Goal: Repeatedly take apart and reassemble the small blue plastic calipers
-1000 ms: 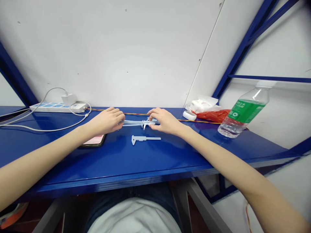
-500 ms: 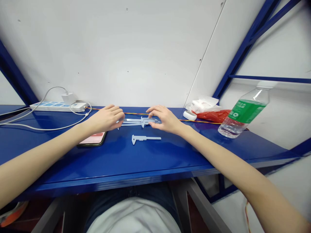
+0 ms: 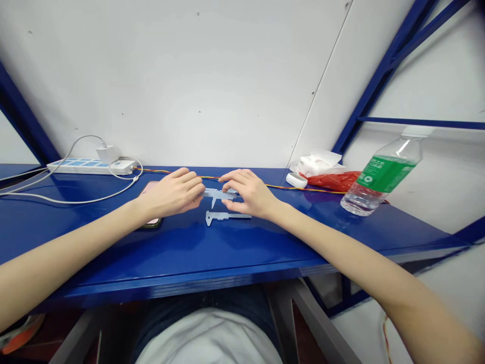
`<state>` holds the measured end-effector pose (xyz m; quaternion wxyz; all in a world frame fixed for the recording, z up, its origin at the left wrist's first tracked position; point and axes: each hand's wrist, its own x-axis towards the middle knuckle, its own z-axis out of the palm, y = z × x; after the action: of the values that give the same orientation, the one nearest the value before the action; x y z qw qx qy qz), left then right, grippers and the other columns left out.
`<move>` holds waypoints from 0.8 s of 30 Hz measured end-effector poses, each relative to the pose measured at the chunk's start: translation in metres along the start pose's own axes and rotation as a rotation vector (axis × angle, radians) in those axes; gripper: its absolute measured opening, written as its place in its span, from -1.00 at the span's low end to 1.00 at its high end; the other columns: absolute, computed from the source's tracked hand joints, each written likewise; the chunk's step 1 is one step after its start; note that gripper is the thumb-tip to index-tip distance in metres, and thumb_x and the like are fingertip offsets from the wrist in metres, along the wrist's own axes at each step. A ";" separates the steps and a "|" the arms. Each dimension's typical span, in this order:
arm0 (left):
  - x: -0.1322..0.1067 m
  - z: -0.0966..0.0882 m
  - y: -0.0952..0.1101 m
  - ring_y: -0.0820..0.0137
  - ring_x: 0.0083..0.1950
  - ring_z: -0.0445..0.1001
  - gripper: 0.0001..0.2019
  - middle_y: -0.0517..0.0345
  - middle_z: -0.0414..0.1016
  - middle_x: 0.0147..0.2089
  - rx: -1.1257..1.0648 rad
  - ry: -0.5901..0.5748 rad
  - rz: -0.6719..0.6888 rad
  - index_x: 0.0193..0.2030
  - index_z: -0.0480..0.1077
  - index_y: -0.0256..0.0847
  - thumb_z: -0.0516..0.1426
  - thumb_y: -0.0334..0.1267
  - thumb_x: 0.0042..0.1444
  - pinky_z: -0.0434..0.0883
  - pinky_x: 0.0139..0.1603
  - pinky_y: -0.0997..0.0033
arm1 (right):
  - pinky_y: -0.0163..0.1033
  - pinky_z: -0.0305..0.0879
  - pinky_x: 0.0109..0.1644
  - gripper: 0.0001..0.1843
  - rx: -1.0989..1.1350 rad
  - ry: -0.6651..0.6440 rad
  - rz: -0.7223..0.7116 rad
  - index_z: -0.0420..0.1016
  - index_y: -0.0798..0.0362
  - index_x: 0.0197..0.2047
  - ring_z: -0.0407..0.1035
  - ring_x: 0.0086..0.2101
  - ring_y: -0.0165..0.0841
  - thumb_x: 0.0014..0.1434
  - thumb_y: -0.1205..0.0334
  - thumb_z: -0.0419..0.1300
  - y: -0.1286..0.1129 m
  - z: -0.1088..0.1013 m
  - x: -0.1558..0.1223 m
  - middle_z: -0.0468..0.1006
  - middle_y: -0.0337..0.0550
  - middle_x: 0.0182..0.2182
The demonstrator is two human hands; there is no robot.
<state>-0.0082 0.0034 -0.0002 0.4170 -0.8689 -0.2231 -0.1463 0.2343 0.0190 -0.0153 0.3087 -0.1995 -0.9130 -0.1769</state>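
Observation:
A pale grey-blue vernier caliper [image 3: 214,194] spans the gap between my two hands, its jaws pointing down and toward me. The fingers of my left hand [image 3: 176,193] are closed on its left end, and their tips are hidden. My right hand [image 3: 252,194] has its thumb and fingers around the right part of it. Closer to me, a second caliper [image 3: 223,216] lies flat on the blue table, its jaws to the left. Beneath my left wrist, a phone [image 3: 151,185] with a lit pinkish screen is partly covered.
A power strip [image 3: 87,165] with a white charger and looped cable lies at the back left. To the right are a white oval device [image 3: 296,180], a red plastic bag [image 3: 333,179], a tissue pack [image 3: 318,163] and a water bottle [image 3: 382,174]. A thin twisted wire [image 3: 275,186] runs along the back.
Both hands have come slightly nearer to me with a caliper, and my left hand has moved right. That caliper now sits just behind the lying one, which has stayed put.

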 end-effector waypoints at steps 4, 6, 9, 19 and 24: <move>0.001 -0.002 0.004 0.32 -0.30 0.39 -0.74 0.08 0.47 -0.40 -0.028 -0.030 -0.041 -0.37 0.39 -0.20 -0.08 -0.31 0.24 0.32 -0.20 0.29 | -0.07 0.21 0.05 -0.82 -0.038 -0.052 0.036 0.42 0.06 -0.20 0.34 -0.02 -0.21 0.20 0.14 0.15 -0.007 -0.001 0.001 0.50 0.01 -0.03; 0.000 0.000 0.004 0.31 -0.30 0.39 -0.75 0.08 0.47 -0.40 -0.045 -0.026 -0.051 -0.37 0.39 -0.19 -0.07 -0.31 0.24 0.31 -0.20 0.28 | -0.05 0.22 0.04 -0.79 -0.059 -0.078 0.060 0.44 0.07 -0.17 0.34 -0.02 -0.19 0.20 0.13 0.16 -0.008 -0.001 0.001 0.48 0.04 0.00; -0.001 0.002 0.007 0.30 -0.28 0.39 -0.76 0.07 0.46 -0.39 -0.062 -0.010 -0.046 -0.35 0.39 -0.20 -0.06 -0.30 0.24 0.30 -0.18 0.28 | -0.06 0.23 0.02 -0.80 -0.085 -0.096 0.058 0.46 0.07 -0.16 0.35 -0.03 -0.19 0.21 0.14 0.16 -0.011 0.001 0.001 0.49 0.05 0.00; -0.003 0.007 0.005 0.24 -0.24 0.44 -0.71 -0.01 0.50 -0.30 -0.051 -0.122 -0.210 -0.25 0.43 -0.27 -0.04 -0.15 0.25 0.31 -0.18 0.25 | -0.07 0.23 0.01 -0.86 -0.163 -0.029 0.153 0.49 0.10 -0.25 0.35 -0.05 -0.20 0.16 0.21 0.22 0.000 0.005 -0.003 0.51 0.01 -0.03; -0.002 0.005 0.014 0.25 -0.21 0.44 -0.70 0.01 0.50 -0.29 -0.172 -0.115 -0.173 -0.26 0.44 -0.26 -0.05 -0.16 0.26 0.34 -0.11 0.24 | -0.06 0.23 0.00 -0.87 -0.141 -0.010 0.118 0.49 0.06 -0.26 0.35 -0.05 -0.21 0.18 0.19 0.20 -0.003 0.004 -0.002 0.51 -0.02 -0.02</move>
<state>-0.0021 -0.0014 -0.0133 0.3132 -0.8859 -0.3074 -0.1503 0.2322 0.0179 -0.0203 0.2989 -0.2750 -0.8866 -0.2213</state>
